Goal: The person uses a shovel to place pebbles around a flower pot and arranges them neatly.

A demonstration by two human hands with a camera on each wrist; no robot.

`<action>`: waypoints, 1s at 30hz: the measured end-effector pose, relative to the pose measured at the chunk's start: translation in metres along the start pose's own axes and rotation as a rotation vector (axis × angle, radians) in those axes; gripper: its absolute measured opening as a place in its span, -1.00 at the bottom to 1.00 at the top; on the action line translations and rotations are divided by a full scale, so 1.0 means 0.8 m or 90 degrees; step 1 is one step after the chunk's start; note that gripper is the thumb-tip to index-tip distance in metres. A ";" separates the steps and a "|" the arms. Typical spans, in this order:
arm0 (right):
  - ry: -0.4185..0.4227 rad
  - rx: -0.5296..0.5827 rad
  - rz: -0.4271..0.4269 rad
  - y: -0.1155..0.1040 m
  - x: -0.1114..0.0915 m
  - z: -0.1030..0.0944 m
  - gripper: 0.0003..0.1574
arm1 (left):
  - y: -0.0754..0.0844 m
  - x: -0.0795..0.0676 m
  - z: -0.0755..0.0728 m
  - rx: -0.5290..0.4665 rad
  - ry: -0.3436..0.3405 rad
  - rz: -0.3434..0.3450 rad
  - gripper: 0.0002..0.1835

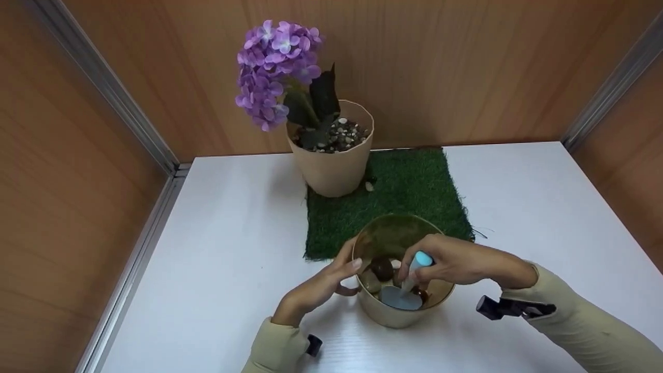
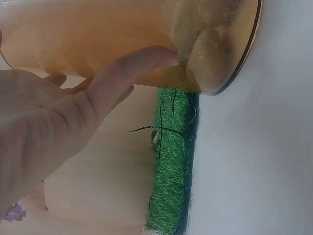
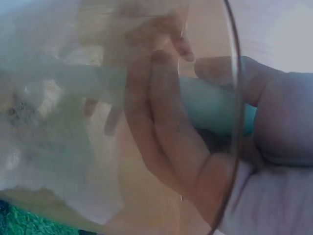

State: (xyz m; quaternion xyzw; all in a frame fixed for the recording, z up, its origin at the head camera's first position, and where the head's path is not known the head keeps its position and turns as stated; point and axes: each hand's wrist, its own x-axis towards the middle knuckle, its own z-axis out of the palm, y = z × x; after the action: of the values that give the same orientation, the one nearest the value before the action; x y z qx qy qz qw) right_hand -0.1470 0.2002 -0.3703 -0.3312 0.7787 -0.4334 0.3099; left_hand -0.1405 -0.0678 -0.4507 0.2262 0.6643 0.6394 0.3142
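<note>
A see-through amber glass vase [image 1: 388, 317] stands upright on the white table, near the turf's front edge. My left hand [image 1: 318, 287] holds it by its left side, fingers spread around the curved wall; in the left wrist view one long digit lies along the glass [image 2: 112, 29]. My right hand [image 1: 458, 259] reaches over the rim and grips the light blue handle of a small trowel [image 1: 400, 299]. Its pale grey blade points down among the stones [image 1: 382, 269] inside. Through the glass, the right wrist view shows my fingers [image 3: 171, 117] wrapped around the handle.
Behind the vase lies a square of green artificial turf [image 1: 409, 191]. A beige pot [image 1: 331, 173] with a purple flower [image 1: 274, 62] and gravel stands on its back left corner. Small pebbles [image 1: 369, 186] lie beside the pot. Wooden panels [image 1: 466, 67] enclose the table.
</note>
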 end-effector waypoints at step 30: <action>0.057 0.167 -0.023 0.013 -0.030 -0.031 -0.73 | 0.000 0.001 0.000 -0.003 0.004 -0.009 -0.38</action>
State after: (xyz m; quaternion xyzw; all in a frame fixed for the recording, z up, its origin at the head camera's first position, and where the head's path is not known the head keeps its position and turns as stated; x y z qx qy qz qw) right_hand -0.1545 0.2349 -0.3636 -0.2822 0.7225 -0.5513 0.3072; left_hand -0.1413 -0.0670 -0.4511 0.2186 0.6655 0.6393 0.3172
